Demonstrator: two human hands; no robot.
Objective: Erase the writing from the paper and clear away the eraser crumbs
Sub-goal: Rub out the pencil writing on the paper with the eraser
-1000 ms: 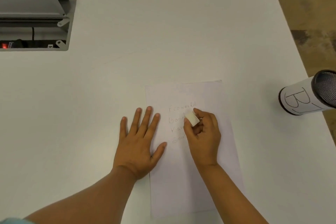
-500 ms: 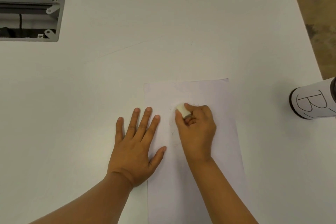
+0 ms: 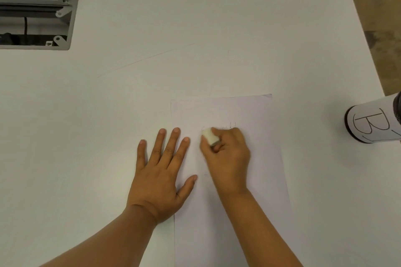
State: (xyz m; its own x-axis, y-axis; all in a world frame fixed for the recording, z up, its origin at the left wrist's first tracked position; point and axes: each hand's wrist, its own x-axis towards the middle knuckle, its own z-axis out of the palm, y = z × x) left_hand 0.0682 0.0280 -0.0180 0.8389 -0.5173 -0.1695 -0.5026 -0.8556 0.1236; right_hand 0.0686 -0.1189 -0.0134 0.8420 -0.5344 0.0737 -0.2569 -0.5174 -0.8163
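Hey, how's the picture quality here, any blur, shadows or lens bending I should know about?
Head view: even, soft light with no glare on the table; the right hand and eraser are slightly smeared; the left hand on the paper is sharper; the pencil writing is faint; a soft shadow lies beside the cylinder; the table's right edge bows from the wide lens.

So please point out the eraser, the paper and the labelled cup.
eraser (image 3: 210, 136), head view, its white middle.
paper (image 3: 256, 119), head view, bare upper right part.
labelled cup (image 3: 368, 128), head view, the label.
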